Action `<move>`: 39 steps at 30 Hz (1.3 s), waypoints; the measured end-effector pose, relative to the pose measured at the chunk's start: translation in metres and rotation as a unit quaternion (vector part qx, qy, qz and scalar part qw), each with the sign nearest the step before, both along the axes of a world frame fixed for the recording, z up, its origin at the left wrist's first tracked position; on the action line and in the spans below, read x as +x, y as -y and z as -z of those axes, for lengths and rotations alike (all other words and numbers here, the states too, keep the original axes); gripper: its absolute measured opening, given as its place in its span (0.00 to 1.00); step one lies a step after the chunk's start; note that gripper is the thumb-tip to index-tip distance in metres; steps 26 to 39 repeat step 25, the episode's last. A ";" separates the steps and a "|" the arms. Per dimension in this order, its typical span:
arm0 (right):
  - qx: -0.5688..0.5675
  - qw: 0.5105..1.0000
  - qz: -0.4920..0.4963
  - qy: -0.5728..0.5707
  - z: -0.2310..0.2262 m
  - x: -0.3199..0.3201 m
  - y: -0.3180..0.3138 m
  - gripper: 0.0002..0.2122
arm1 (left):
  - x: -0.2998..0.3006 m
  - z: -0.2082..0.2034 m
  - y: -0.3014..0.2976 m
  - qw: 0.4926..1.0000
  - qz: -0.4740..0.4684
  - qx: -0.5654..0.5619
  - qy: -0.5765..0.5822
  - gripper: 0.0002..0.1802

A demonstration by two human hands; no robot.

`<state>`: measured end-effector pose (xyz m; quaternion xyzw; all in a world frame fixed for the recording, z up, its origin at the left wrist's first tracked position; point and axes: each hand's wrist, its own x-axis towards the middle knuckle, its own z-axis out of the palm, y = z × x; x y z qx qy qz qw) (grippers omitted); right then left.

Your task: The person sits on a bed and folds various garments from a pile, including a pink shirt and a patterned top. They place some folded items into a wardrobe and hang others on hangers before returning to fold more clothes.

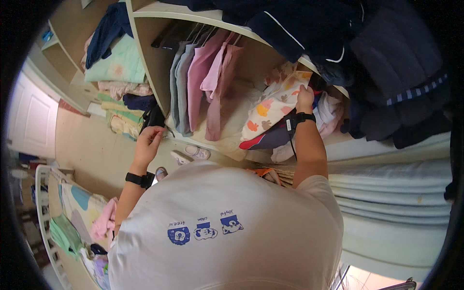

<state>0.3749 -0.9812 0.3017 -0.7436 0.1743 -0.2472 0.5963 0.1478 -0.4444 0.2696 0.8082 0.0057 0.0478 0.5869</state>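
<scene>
My right hand (304, 99) is closed on the upper edge of a white garment (272, 107) printed with orange, yellow and brown animal shapes. The cloth hangs from it in front of the right part of the wardrobe compartment. Below it lies a navy garment with a red edge (270, 138). At the left, my left hand (151, 139) is closed in a pinch, near a black garment (153, 117) at the divider's foot; what its fingers hold, if anything, I cannot make out. Both wrists wear black bands.
Pink and grey clothes (205, 82) hang in the compartment. Folded bedding (118, 65) is stacked on the left shelves. Dark clothes (309, 34) drape over the upper shelf. White shoes (197, 152) stand on the floor. A white-railed bed (41, 203) with clothes is lower left, a pale curtain (396, 193) right.
</scene>
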 end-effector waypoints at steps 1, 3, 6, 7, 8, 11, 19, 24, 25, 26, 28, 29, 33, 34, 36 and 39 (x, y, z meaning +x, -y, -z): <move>-0.143 0.989 0.017 -0.045 0.005 0.004 0.007 0.11 | -0.010 0.003 0.000 0.999 -0.023 0.020 0.021 0.07; -0.098 0.994 -0.020 -0.053 0.020 0.009 0.011 0.11 | -0.023 0.007 -0.001 0.998 -0.046 0.040 0.012 0.07; -0.053 0.997 -0.028 -0.047 0.046 0.009 0.018 0.12 | -0.027 0.011 -0.009 0.997 -0.058 0.050 0.013 0.07; -0.051 0.997 -0.034 -0.036 0.055 0.010 0.021 0.12 | -0.029 0.012 -0.009 0.995 -0.075 0.059 -0.025 0.08; -0.056 0.997 -0.037 -0.023 0.064 0.008 0.024 0.13 | -0.031 0.011 -0.008 0.996 -0.061 0.061 0.001 0.08; -0.278 0.951 0.029 -0.131 0.067 0.002 0.021 0.12 | -0.029 -0.006 -0.009 0.989 -0.076 0.129 0.001 0.09; -0.308 0.880 -0.196 0.303 -0.095 -0.098 -0.101 0.07 | -0.049 -0.147 -0.054 0.909 -0.261 0.119 0.303 0.11; -0.206 0.654 -0.440 0.580 -0.261 -0.141 -0.168 0.19 | -0.148 -0.278 -0.094 0.795 -0.152 0.087 0.581 0.21; -0.221 0.605 -0.523 0.558 -0.299 -0.149 -0.181 0.25 | -0.169 -0.298 -0.099 0.787 -0.086 0.124 0.599 0.26; -0.221 0.605 -0.523 0.558 -0.299 -0.149 -0.181 0.25 | -0.169 -0.298 -0.099 0.787 -0.086 0.124 0.599 0.26; -0.221 0.605 -0.523 0.558 -0.299 -0.149 -0.181 0.25 | -0.169 -0.298 -0.099 0.787 -0.086 0.124 0.599 0.26; -0.221 0.605 -0.523 0.558 -0.299 -0.149 -0.181 0.25 | -0.169 -0.298 -0.099 0.787 -0.086 0.124 0.599 0.26; -0.221 0.605 -0.523 0.558 -0.299 -0.149 -0.181 0.25 | -0.169 -0.298 -0.099 0.787 -0.086 0.124 0.599 0.26; -0.221 0.605 -0.523 0.558 -0.299 -0.149 -0.181 0.25 | -0.169 -0.298 -0.099 0.787 -0.086 0.124 0.599 0.26; -0.221 0.605 -0.523 0.558 -0.299 -0.149 -0.181 0.25 | -0.169 -0.298 -0.099 0.787 -0.086 0.124 0.599 0.26; -0.221 0.605 -0.523 0.558 -0.299 -0.149 -0.181 0.25 | -0.169 -0.298 -0.099 0.787 -0.086 0.124 0.599 0.26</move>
